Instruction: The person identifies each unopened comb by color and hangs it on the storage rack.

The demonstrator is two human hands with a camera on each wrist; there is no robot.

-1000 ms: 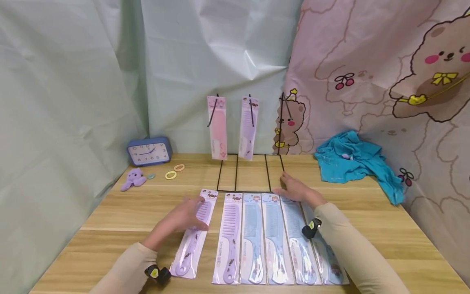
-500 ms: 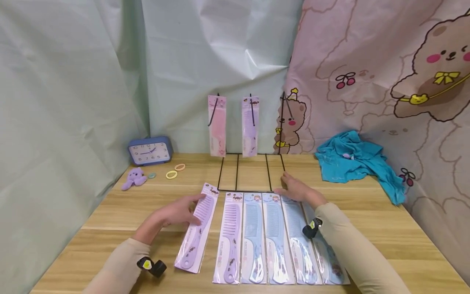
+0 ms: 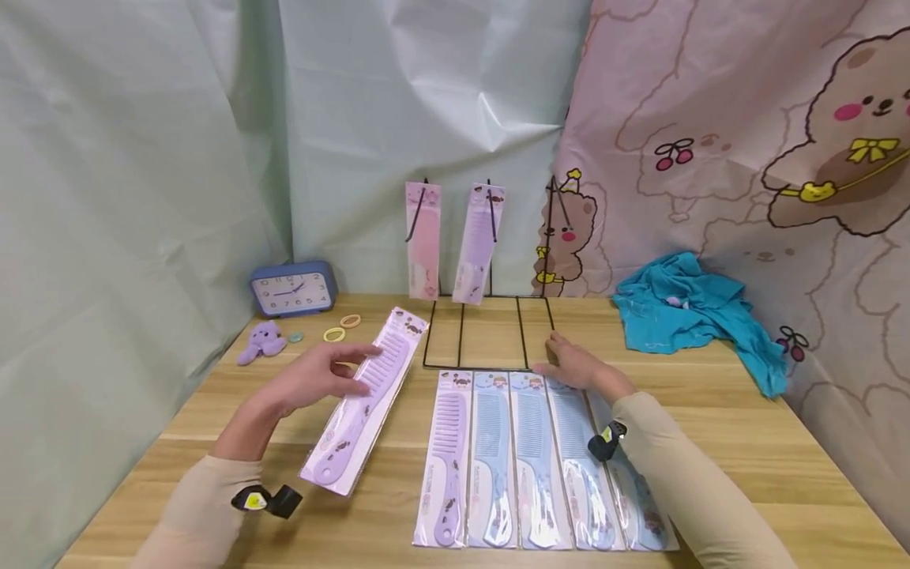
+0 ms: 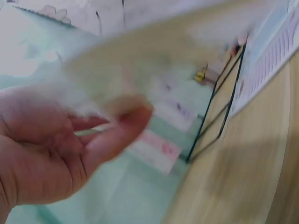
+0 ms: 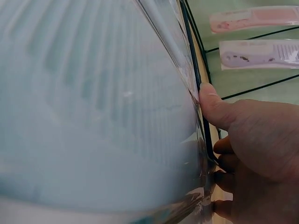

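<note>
My left hand (image 3: pixel 323 378) pinches a packaged purple comb (image 3: pixel 370 395) by its upper left edge. The pack is tilted, its lower end raised off the table. In the left wrist view, the same pack is a blur above the left hand (image 4: pixel 84 144). My right hand (image 3: pixel 574 366) rests at the front right corner of the black wire rack (image 3: pixel 522 332). Seen from the right wrist, its thumb touches the wire beside a clear pack. A packaged pink comb (image 3: pixel 423 245) and another packaged purple comb (image 3: pixel 478 245) hang from the rack's hooks.
A row of packaged combs lies in front of the rack: one purple comb (image 3: pixel 448 435) and several blue combs (image 3: pixel 490 435). At left are a blue clock (image 3: pixel 293 289), a purple plush (image 3: pixel 265 341) and hair ties (image 3: pixel 334 335). A teal cloth (image 3: pixel 690 308) lies at right.
My left hand has lifted the packaged purple comb from the table, raising it and tilting it further. The purple pack hanging on the rack has swung. My right hand has stayed put.
</note>
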